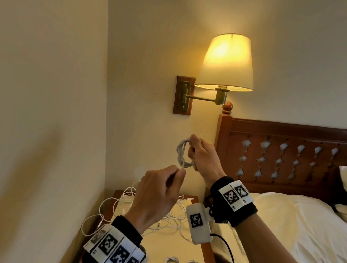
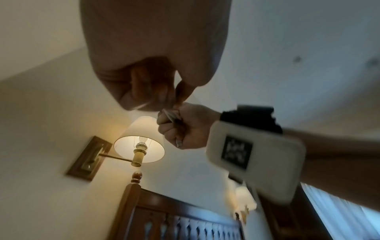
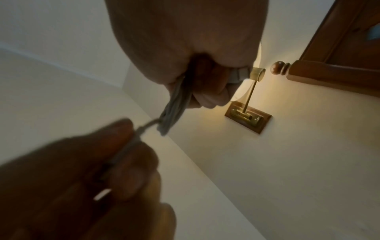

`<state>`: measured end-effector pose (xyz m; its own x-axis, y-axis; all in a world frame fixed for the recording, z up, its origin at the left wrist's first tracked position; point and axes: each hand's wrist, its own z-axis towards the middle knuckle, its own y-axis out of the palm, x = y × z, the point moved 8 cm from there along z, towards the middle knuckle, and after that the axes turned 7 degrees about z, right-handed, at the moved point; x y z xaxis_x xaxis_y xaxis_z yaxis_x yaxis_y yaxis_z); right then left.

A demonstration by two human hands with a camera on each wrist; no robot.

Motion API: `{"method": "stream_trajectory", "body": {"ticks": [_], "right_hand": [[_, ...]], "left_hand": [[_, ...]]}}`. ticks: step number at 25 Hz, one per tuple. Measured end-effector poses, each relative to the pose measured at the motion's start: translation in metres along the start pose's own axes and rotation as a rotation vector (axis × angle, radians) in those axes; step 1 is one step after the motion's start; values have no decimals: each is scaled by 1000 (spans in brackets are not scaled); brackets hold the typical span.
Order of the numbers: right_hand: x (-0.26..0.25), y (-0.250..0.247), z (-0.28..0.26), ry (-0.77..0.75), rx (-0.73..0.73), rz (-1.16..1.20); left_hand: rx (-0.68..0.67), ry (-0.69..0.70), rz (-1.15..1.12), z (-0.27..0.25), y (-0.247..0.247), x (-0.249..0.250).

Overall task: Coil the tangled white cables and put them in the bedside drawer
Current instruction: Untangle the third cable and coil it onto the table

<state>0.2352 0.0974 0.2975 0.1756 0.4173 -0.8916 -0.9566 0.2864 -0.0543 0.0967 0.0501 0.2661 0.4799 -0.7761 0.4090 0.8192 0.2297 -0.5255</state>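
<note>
1. The biggest risk I saw sat on the wooden bedside desk (image 1: 207, 253): the loose tangle of thin white cables (image 1: 164, 215) trailed over its left edge and could snag or slide off.
2. My right hand (image 1: 203, 157) had its fingers wrapped round the small coiled white cable bundle (image 1: 182, 154), held up above the desk; a slack grip would let the loops spring apart.
3. My left hand (image 1: 155, 197) pinched the cable's free end (image 1: 182, 168); a slip would undo the wrap.
</note>
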Motion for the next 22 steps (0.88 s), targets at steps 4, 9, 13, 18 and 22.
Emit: {"method": "stream_trajectory", "body": {"ticks": [4,9,13,18,22], "right_hand": [[-16,7,-10,-92,-114,-12],[-11,12,-19,-84,-147,-33],[-5,-1,-19,-11,-72,-26],[5,3,-26,-18,-191,-30],[26,-5,-39,6,-118,66]], "left_hand": [[-107,-548,-418,10,5,-42],[-18,-578,-618,29,-1,-42],[88,-599,-743,27,-1,-50],[106,-605,-750,21,5,-59],[35,-656,-738,0,18,-71]]}}
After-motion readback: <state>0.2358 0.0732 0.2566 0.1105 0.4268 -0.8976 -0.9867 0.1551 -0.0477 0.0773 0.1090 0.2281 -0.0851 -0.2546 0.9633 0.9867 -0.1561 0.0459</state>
